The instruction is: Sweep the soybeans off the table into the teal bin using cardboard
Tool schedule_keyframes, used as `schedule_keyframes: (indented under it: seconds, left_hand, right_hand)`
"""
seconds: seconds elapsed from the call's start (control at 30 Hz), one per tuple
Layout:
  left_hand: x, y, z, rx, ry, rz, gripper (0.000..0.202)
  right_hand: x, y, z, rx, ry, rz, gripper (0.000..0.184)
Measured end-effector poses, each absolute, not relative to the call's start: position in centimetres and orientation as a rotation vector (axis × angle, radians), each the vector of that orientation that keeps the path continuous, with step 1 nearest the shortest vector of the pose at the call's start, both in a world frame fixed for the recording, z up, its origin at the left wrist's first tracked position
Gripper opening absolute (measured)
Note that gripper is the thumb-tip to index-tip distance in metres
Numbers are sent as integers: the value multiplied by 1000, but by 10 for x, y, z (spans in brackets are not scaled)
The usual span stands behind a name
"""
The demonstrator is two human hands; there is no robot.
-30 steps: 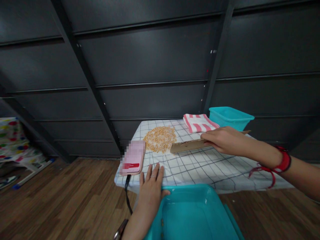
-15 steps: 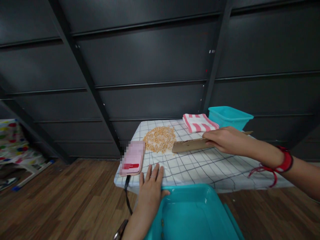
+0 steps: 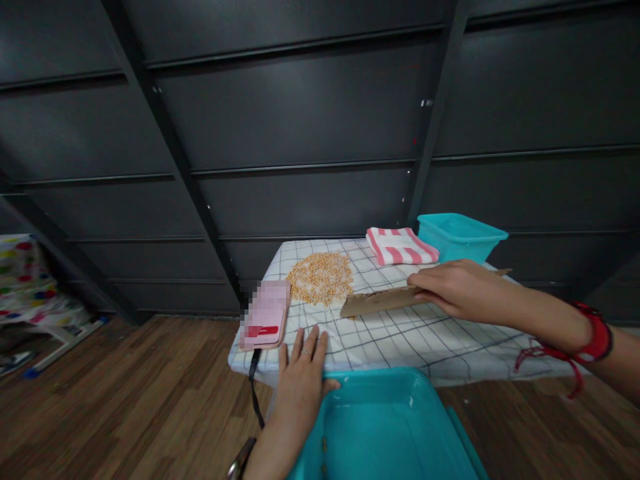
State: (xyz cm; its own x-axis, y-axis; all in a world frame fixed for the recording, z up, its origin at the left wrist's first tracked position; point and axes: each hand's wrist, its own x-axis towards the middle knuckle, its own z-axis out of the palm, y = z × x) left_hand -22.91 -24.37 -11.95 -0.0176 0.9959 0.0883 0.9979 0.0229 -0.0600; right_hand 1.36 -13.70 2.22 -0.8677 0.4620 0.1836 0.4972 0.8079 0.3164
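My right hand (image 3: 450, 288) grips a long strip of brown cardboard (image 3: 375, 304), its edge low over the checked cloth. The strip's left end lies just in front of a pile of yellow kernels (image 3: 323, 277) mixed with something white and grainy. A few bits show by that end. My left hand (image 3: 301, 373) lies flat with fingers stretched out on the near edge of the cloth. Its thumb rests at the rim of a large teal basin (image 3: 395, 427), which sits against the table's front. Small bits lie along the basin's left inner side.
A phone in a pink case (image 3: 267, 313) lies on the left of the checked tablecloth (image 3: 345, 337), with a black strap hanging down. A folded pink-striped towel (image 3: 400, 247) and a smaller teal bin (image 3: 460, 239) stand at the back. Behind rises a dark panel wall (image 3: 300, 120).
My right hand has drawn the cardboard strip slightly toward me, away from the pile's edge. My left hand, the basin and the phone stay where they were.
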Motion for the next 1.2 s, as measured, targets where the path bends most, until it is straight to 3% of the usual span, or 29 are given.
schedule_keyframes:
  seconds: [1.2]
  left_hand:
    - [-229,-244,-119,-2137,-2203,-29,68]
  right_hand:
    - [20,-159,20,-702,-2872,-579,15]
